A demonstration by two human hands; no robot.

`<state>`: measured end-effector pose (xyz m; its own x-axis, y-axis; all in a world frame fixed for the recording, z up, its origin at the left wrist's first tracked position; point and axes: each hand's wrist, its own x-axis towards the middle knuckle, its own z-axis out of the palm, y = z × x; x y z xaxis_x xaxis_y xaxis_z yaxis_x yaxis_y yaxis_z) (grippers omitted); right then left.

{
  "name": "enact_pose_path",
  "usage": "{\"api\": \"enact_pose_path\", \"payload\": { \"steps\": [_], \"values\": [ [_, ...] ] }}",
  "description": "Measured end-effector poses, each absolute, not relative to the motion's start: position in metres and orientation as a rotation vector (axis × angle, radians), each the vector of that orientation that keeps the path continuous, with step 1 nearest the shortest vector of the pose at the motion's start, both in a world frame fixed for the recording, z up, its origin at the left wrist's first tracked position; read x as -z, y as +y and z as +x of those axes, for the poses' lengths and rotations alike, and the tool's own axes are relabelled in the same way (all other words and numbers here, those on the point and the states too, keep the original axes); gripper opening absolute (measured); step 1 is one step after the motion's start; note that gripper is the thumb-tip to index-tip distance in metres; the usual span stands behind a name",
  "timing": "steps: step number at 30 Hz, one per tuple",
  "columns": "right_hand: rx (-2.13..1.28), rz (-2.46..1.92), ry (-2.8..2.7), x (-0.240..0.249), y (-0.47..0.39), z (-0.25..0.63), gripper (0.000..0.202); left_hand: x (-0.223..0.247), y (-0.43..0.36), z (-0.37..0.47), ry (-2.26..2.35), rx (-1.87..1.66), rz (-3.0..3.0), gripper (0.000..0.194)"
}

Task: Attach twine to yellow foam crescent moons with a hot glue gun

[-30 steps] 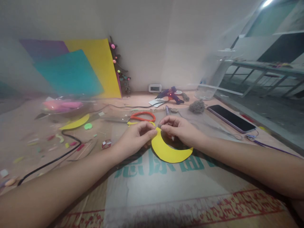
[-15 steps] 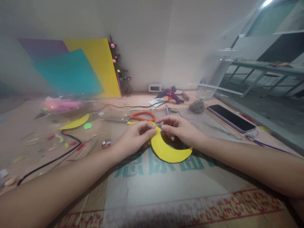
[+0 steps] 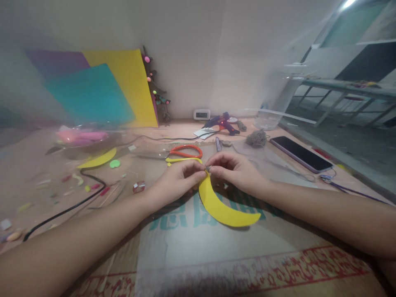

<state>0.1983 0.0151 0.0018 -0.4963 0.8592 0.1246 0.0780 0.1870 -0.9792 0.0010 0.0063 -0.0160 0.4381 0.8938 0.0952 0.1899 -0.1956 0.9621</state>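
A yellow crescent-shaped piece (image 3: 227, 212) hangs down and to the right from my fingertips over the table. My left hand (image 3: 184, 177) pinches its upper end between thumb and finger. Close against it, my right hand (image 3: 233, 171) is closed in a pinch on a small bit of grey yarn (image 3: 207, 168) at the same tip. Just behind my left hand lie scissors (image 3: 186, 152) with one orange and one yellow handle loop. A second yellow crescent (image 3: 99, 159) rests at the left.
A glue gun (image 3: 221, 123) with a red light, a small clock (image 3: 201, 114) and a grey yarn ball (image 3: 256, 138) stand at the back. A phone (image 3: 301, 154) lies right. Coloured sheets (image 3: 93, 93) lean left, above a black cable (image 3: 69, 208) and scraps.
The yellow crescent has swung lower, its free end now further right and nearer me. My right fingers have closed together and come against the left fingertips.
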Motion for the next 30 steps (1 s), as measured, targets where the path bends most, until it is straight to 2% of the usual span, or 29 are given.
{"api": "enact_pose_path", "payload": {
  "steps": [17,24,30],
  "values": [
    [-0.907,-0.87,-1.893,0.0,0.016,0.198,0.014,0.008,-0.002,0.004,1.08,-0.728,1.707,0.03],
    [-0.787,-0.793,-1.916,0.004,0.013,0.2,0.009,0.006,-0.005,0.009,1.087,-0.737,1.794,0.023],
    [-0.471,-0.704,-2.089,0.0,0.007,0.201,0.005,0.008,-0.002,0.008,1.148,-0.757,1.839,0.018]
  ]
}}
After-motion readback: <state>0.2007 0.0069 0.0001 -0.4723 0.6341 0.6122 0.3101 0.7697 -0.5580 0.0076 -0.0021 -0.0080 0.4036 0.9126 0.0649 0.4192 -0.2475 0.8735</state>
